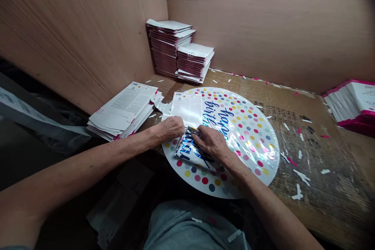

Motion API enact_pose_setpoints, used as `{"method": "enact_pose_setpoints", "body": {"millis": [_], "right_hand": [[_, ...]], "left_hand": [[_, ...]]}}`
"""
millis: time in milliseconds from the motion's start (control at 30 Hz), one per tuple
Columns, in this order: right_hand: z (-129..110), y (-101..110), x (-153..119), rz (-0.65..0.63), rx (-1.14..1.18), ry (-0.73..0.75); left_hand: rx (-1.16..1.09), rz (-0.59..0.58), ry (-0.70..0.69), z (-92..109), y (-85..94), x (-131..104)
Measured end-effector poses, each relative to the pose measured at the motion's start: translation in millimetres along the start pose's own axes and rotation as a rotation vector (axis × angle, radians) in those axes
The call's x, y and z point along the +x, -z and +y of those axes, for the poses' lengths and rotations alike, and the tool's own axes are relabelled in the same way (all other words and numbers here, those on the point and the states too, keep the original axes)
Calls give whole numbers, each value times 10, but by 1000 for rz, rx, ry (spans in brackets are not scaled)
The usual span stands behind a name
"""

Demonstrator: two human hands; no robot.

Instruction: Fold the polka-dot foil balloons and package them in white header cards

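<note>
A round foil balloon, white with coloured dots and blue lettering, lies flat at the table's front edge. On it rests a white printed paper sleeve. My left hand is closed at the sleeve's near left corner, its fingertips partly hidden. My right hand grips a folded foil balloon with blue lettering, just below the sleeve. The folded balloon's far end is close to the sleeve's near edge; whether it is inside, I cannot tell.
A pile of printed sleeves lies to the left. Taller stacks of sleeves stand in the back corner against the wooden panels. At the far right is a pink-edged stack. White and pink paper scraps litter the cardboard-covered tabletop.
</note>
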State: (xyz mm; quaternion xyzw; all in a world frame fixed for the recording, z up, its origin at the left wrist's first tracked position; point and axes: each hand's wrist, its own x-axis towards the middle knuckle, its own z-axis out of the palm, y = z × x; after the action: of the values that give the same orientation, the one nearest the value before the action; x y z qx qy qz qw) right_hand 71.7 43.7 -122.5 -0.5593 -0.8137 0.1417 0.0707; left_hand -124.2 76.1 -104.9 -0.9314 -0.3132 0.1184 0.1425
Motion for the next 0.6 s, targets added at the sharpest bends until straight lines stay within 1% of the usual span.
{"method": "enact_pose_setpoints", "body": {"millis": [100,133,167,200,267,367,433,500,600], "right_hand": [[8,-31,-6,167,78,-97],[15,-21,-6,210,90,-148],[27,2,-5,225,93,-197],[44,40,-1,210,92,-237],[91,143,18,128,98,-282],[170,298,63,-14,144,-296],[210,349,89,-47,194,-300],[240,343,93,13,222,-312],[286,264,45,197,205,-345]], "left_hand": [[-8,20,-1,0,18,67],[-9,37,14,7,31,80],[-10,60,31,18,48,89],[-9,88,52,30,67,95],[-7,150,74,49,114,108],[15,220,77,48,201,154],[35,250,79,37,260,198],[49,276,64,41,307,230],[-9,324,50,107,335,234]]}}
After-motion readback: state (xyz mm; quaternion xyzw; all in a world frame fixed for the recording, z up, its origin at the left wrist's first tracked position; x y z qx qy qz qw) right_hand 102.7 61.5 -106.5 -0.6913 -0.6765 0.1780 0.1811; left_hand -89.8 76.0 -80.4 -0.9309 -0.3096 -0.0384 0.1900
